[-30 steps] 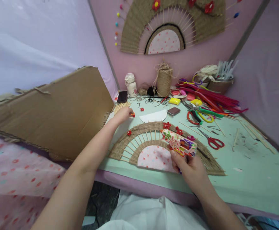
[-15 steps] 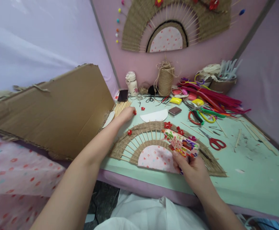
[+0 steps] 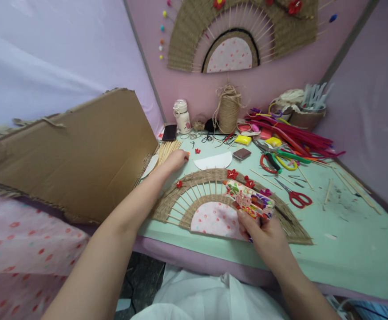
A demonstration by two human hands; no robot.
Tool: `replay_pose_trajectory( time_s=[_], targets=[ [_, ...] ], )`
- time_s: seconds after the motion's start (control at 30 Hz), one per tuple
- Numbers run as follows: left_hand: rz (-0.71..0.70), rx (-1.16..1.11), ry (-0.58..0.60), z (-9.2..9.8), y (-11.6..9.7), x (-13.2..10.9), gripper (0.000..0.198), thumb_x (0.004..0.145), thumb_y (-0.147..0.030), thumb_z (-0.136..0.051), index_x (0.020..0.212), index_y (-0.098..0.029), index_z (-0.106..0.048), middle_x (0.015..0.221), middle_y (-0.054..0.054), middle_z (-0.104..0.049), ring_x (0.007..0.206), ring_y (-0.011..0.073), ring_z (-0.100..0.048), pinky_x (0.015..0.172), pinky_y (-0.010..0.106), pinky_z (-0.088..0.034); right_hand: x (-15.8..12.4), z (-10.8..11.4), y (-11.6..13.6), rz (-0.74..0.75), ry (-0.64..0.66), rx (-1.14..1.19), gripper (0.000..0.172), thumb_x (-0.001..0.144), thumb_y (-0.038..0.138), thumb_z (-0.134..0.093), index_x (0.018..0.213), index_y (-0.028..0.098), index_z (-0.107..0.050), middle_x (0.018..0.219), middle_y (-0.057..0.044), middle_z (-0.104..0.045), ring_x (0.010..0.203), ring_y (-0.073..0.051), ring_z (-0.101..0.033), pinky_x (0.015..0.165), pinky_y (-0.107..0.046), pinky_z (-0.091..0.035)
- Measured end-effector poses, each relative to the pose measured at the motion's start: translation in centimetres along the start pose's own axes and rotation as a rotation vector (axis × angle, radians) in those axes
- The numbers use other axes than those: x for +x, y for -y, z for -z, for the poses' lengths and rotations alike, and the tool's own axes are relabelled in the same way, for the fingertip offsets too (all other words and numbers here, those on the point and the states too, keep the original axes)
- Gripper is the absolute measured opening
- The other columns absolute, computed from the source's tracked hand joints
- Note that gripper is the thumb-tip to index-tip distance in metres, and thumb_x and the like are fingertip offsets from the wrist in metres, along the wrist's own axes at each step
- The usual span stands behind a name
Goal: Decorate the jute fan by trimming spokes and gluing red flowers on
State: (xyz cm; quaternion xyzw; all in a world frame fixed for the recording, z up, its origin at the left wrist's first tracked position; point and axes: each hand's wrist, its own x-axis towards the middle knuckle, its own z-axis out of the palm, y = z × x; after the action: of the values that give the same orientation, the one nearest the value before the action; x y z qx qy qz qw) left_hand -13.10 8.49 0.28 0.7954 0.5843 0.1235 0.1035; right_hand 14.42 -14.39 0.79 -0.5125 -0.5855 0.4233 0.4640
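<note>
Shifted slightly rightward from a second ago is the left hand. Beneath the right hand, a half-round fan of tan woven cord and pale sticks is laid flat. In those curled fingers, a flower-patterned, gun-shaped tool is firmly gripped. Right of the left fingertips, a small red flower is seen; those fingers are drawn together, whatever they hold being hidden.

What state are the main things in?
Floral-patterned glue gun: held in right hand
Tan woven fan: lying flat
White cylindrical bottle: upright, lidded
Black rectangular phone: screen dark
Tan twine spool: upright, strands loose
Brown cardboard panel: tilted, edge ragged
Red-handled metal scissors: opening unclear
</note>
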Motion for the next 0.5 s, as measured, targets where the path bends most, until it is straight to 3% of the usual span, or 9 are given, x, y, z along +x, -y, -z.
replay_pose_trajectory(
  time_s=[0.13,0.2,0.3,0.4,0.5],
  targets=[
    [0.002,0.001,-0.025,0.6,-0.7,-0.1,0.017,0.074,-0.016,-0.056,0.084,-0.015,-0.07,0.09,0.01,-0.071,0.089,0.0208,-0.061,0.082,0.031,-0.043,0.0,0.1,0.2,0.004,0.007,0.001,0.041,0.084,0.046,-0.051,0.05,0.022,-0.044,0.047,0.002,-0.043,0.046,-0.012,-0.039,0.046,-0.026,-0.035],
    [0.028,-0.111,-0.089,1.5,-1.2,-0.6,0.022,0.076,-0.017,-0.057,0.094,-0.014,-0.069,0.088,0.009,-0.071,0.083,0.019,-0.062,0.08,0.031,-0.045,0.0,0.0,0.2,-0.006,0.008,-0.002,0.042,0.084,0.046,-0.051,0.05,0.022,-0.044,0.046,0.002,-0.043,0.045,-0.012,-0.039,0.045,-0.026,-0.034],
    [0.109,-0.523,-0.185,3.3,-2.6,-2.6,0.028,0.079,-0.021,-0.057,0.105,-0.014,-0.066,0.083,0.007,-0.07,0.075,0.0151,-0.063,0.076,0.031,-0.048,-0.1,-0.1,0.0,-0.027,0.008,0.002,0.042,0.083,0.048,-0.051,0.051,0.022,-0.045,0.045,0.002,-0.044,0.045,-0.013,-0.04,0.044,-0.026,-0.034],
    [0.159,-0.956,-0.229,4.9,-4.1,-6.2,0.022,0.076,-0.028,-0.066,0.093,-0.014,-0.068,0.087,0.007,-0.07,0.078,0.0142,-0.065,0.079,0.031,-0.05,-0.2,-0.2,-0.2,-0.041,0.039,0.002,0.041,0.083,0.049,-0.052,0.053,0.022,-0.046,0.046,0.002,-0.045,0.046,-0.013,-0.041,0.044,-0.026,-0.034],
    [0.222,-1.23,-0.287,5.4,-4.9,-10.6,0.027,0.065,-0.027,-0.078,0.087,-0.015,-0.07,0.088,0.006,-0.071,0.081,0.0143,-0.066,0.082,0.031,-0.051,-0.4,-0.5,-0.2,-0.052,0.079,-0.01,0.043,0.084,0.05,-0.05,0.053,0.021,-0.045,0.046,0.002,-0.045,0.046,-0.012,-0.041,0.044,-0.026,-0.033]
  ],
)
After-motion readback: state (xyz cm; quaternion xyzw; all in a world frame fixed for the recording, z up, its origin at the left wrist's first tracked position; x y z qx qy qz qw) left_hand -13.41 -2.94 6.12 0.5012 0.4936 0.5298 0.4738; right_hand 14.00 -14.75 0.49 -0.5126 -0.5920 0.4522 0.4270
